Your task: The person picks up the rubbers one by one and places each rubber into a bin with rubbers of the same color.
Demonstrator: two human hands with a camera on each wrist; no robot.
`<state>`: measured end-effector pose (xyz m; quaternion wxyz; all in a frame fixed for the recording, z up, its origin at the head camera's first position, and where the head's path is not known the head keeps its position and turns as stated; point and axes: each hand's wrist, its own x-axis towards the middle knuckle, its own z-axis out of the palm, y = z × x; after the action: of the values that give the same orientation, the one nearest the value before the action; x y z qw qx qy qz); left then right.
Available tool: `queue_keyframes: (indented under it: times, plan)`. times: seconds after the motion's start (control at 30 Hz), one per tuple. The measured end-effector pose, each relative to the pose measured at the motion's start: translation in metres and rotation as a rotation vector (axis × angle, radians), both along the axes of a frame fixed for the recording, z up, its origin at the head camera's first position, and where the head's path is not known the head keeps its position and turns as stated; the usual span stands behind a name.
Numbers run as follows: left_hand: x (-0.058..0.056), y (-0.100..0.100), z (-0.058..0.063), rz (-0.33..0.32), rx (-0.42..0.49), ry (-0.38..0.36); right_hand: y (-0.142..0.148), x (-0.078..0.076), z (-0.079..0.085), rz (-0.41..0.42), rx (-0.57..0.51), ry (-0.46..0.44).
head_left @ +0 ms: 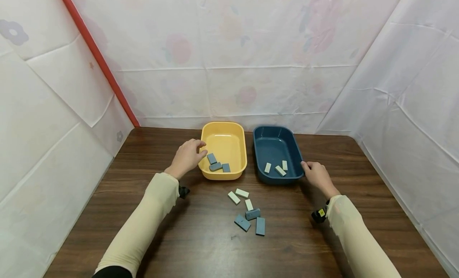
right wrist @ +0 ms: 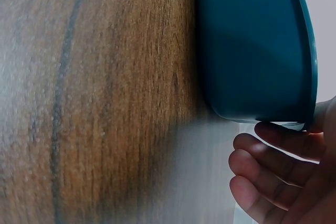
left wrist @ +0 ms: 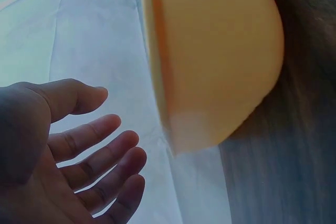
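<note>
My left hand [head_left: 187, 155] hovers at the left rim of a yellow tray [head_left: 241, 150]. In the left wrist view its fingers are spread and loosely bent with nothing between them, apart from the tray wall [left wrist: 220, 61]. Several grey-blue blocks [head_left: 216, 166] lie in the near end of the yellow tray. With thumb and index finger, my right hand [head_left: 317, 175] pinches the rim of a dark blue tray [head_left: 272, 144] at its near right corner; the other fingers curl below the rim in the right wrist view. That tray contains three cream blocks [head_left: 280, 171].
In front of the trays, three cream blocks [head_left: 234, 197] and three grey-blue blocks [head_left: 260, 226] lie loose on the brown wooden table [head_left: 201, 238]. White patterned sheets [head_left: 229, 70] stand behind and at both sides, with a red strip [head_left: 100, 62] at the back left.
</note>
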<state>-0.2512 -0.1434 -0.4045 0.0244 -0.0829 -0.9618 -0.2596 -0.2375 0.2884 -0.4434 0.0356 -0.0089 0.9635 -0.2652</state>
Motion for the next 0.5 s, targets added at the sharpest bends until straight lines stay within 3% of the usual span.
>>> queue_keyframes:
  times: [0.5]
  plan:
    - [0.000,-0.010,-0.022,0.067,0.018,-0.038,0.001,0.000,-0.001,-0.016,-0.018,-0.007]
